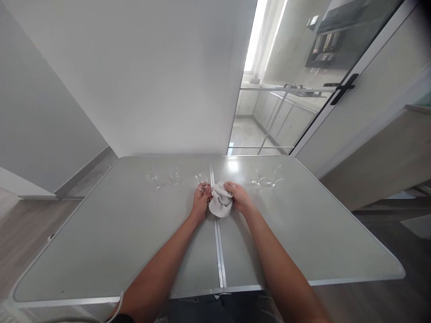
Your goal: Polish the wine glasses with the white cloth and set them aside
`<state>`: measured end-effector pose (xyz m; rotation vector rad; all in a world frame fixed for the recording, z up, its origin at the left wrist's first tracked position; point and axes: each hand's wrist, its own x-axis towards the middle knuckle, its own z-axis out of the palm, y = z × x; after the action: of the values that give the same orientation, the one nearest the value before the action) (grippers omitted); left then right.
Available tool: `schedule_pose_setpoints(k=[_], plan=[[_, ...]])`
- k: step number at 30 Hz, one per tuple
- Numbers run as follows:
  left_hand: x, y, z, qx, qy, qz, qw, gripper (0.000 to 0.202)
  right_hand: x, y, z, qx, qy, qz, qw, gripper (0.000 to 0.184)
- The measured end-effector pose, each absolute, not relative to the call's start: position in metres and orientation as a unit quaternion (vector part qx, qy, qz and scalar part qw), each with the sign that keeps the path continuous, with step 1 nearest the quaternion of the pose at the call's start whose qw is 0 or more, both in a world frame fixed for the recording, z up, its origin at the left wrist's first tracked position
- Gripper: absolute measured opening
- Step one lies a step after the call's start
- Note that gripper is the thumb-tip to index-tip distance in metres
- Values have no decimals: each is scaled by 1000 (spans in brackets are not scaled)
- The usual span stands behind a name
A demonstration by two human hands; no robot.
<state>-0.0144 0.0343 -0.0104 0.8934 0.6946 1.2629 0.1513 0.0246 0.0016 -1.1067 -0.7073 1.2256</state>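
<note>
Near the table's middle seam, my left hand (201, 200) is closed around a clear stemmed glass (200, 179), whose bowl points away from me. My right hand (238, 195) pinches a white cloth (221, 200) that hangs crumpled between the two hands. The cloth lies close to the base end of the glass; whether it touches the glass I cannot tell. Part of the glass is hidden by my left fingers.
Clear glasses (173, 175) stand at the back left of the folding table (111, 242). More stemmed glasses (257, 179) stand at the back right. A white wall (168, 80) rises behind the table, beside a glazed door (269, 116) with a black handle (344, 89).
</note>
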Motion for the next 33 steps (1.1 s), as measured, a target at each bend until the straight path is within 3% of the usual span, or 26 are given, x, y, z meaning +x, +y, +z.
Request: schedule_pose_setpoints(k=[5, 8, 13, 16, 19, 22, 27, 29, 33], plan=[[-14, 32, -14, 422, 272, 502, 704, 53, 164, 40, -9, -478, -173, 376, 774, 36], [-12, 29, -17, 512, 264, 412, 706, 57, 152, 37, -3, -420, -200, 403, 788, 35], [-13, 29, -18, 562, 271, 401, 671, 57, 130, 21, 19, -314, -318, 567, 692, 27], [-14, 32, -17, 545, 281, 444, 654, 57, 129, 18, 25, -303, -363, 598, 647, 36], [-15, 34, -17, 519, 309, 468, 645, 58, 131, 17, 25, -320, -412, 537, 663, 34], [-14, 35, -18, 520, 332, 454, 643, 55, 133, 12, 27, -358, -506, 394, 679, 32], [-11, 28, -17, 572, 337, 419, 619, 49, 133, 4, 39, -391, -695, 201, 569, 31], [-10, 23, -16, 596, 341, 402, 605, 46, 133, 4, 44, -421, -694, 184, 554, 33], [-11, 18, -12, 647, 377, 393, 534, 41, 132, 2, 50, -483, -643, 265, 531, 35]])
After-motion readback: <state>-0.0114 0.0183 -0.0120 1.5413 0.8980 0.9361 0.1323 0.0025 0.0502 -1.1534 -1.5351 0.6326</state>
